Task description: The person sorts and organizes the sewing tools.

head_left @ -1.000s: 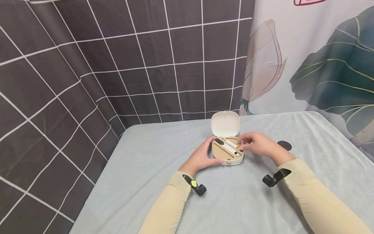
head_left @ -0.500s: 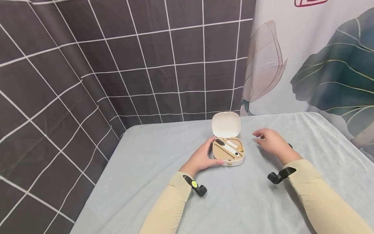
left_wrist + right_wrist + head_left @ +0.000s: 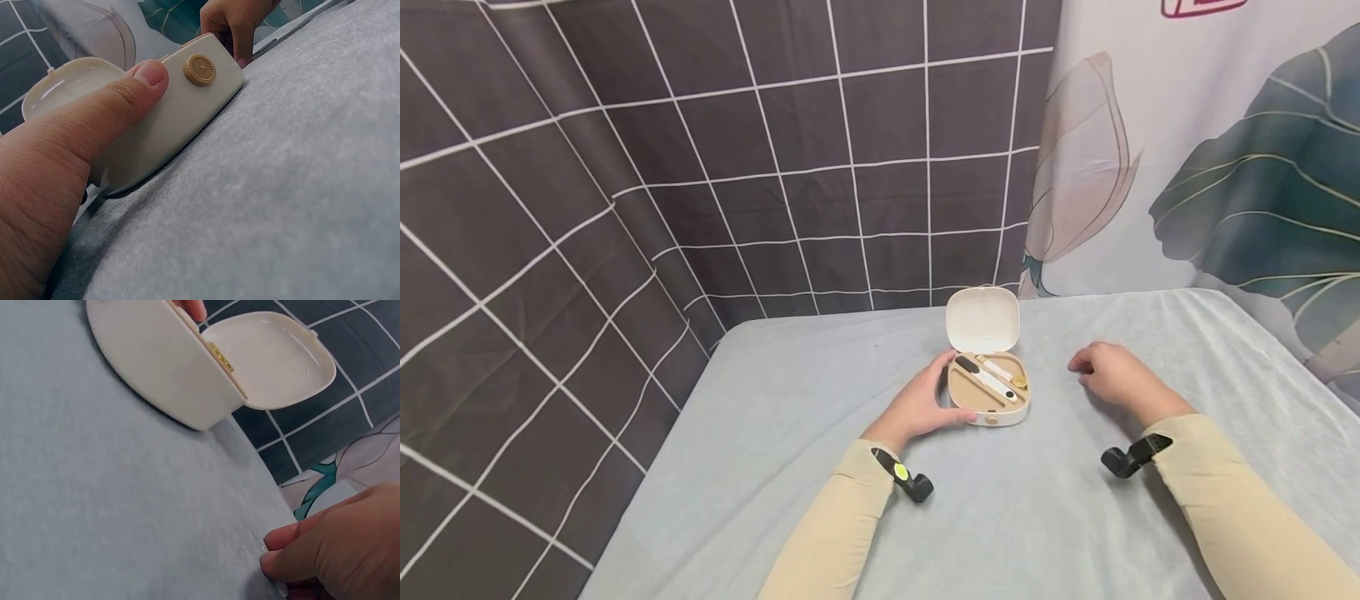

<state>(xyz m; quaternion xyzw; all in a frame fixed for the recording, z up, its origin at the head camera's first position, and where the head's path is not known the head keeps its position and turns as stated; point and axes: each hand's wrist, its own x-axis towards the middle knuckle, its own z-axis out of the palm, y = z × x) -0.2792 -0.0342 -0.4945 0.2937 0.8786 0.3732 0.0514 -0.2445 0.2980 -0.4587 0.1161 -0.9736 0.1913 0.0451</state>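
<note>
A small white case (image 3: 1011, 415) with a beige inside stands on the cloth, its lid (image 3: 983, 319) raised. In its compartments lie a slim white tool with a dark end (image 3: 992, 384) and a shorter white piece with gold ends (image 3: 997, 369). My left hand (image 3: 922, 402) grips the case's left side, thumb on the front wall beside a round tan button (image 3: 200, 69). To the right, my right hand (image 3: 1116, 372) is down at the cloth with bent fingers. A pale edge (image 3: 282, 589) shows under its thumb; whether the fingers pinch it I cannot tell.
Pale blue-grey cloth (image 3: 820, 417) covers the table. Dark curtains with a white grid (image 3: 880, 200) hang behind and to the left. A white curtain with leaf prints (image 3: 1097, 250) hangs at the back right, close behind the table edge.
My right hand has left the case's right side and moved right, down onto the cloth, where it now covers the dark round disc seen earlier. My left hand stays on the case.
</note>
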